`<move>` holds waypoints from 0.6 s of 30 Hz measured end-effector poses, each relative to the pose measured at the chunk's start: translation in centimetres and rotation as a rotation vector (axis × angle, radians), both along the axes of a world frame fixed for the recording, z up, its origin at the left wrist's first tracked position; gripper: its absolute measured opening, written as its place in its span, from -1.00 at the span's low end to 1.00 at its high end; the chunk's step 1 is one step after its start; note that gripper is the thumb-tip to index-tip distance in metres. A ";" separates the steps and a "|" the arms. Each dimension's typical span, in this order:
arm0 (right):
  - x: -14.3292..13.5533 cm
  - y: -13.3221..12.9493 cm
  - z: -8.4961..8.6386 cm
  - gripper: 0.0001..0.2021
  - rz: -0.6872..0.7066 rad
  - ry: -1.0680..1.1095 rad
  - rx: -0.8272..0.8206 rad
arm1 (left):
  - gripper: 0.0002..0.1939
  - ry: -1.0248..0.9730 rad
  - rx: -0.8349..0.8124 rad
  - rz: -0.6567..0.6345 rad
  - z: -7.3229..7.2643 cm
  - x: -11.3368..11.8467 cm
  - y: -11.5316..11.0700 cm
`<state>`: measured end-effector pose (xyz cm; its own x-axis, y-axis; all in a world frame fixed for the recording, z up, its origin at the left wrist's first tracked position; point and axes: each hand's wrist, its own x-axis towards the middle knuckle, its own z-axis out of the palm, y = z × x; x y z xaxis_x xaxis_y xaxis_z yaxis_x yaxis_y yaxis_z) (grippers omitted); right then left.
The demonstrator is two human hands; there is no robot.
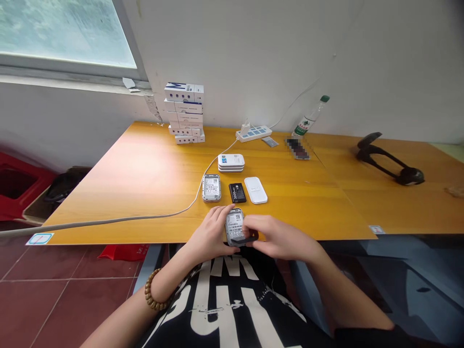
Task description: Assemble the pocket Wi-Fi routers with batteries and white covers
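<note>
At the table's front edge, my left hand (210,231) grips the side of an opened pocket Wi-Fi router (234,220), its printed inner label facing up. My right hand (273,236) is closed on a black battery (248,238) at the router's lower end; the fingers cover part of it. Just beyond lies another black battery (237,193) marked 3000mAh. A white back cover (255,190) rests to its right. On its left sits a second opened router (211,187), label up. Behind them is a small stack of closed white routers (231,163).
A white cable (145,218) crosses the wooden table (119,169) to a power strip (254,133). Several white boxes (184,113) are stacked by the wall. A bottle (308,121), a phone (297,148) and a black stand-like object (387,162) are to the right.
</note>
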<state>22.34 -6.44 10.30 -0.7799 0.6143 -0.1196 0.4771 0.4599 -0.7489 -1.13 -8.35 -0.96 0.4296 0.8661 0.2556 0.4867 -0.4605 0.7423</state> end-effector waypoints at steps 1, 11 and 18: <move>0.3 0.3 0.4 -0.83 -0.017 0.037 0.016 | 0.19 -0.003 -0.008 -0.007 0.2 0.0 0.0; -0.7 13.5 -4.3 -0.84 -0.532 0.311 -0.049 | -0.01 -0.079 0.173 0.066 4.3 -5.8 4.7; -1.5 14.3 -6.7 -0.81 -0.413 0.000 0.132 | 0.03 -0.057 0.031 0.000 2.1 -9.8 12.7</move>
<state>20.82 7.84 3.55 -0.4656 0.8848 -0.0189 0.6410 0.3224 -0.6966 -10.97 4.36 1.18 0.4135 0.8575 0.3060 0.4443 -0.4834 0.7543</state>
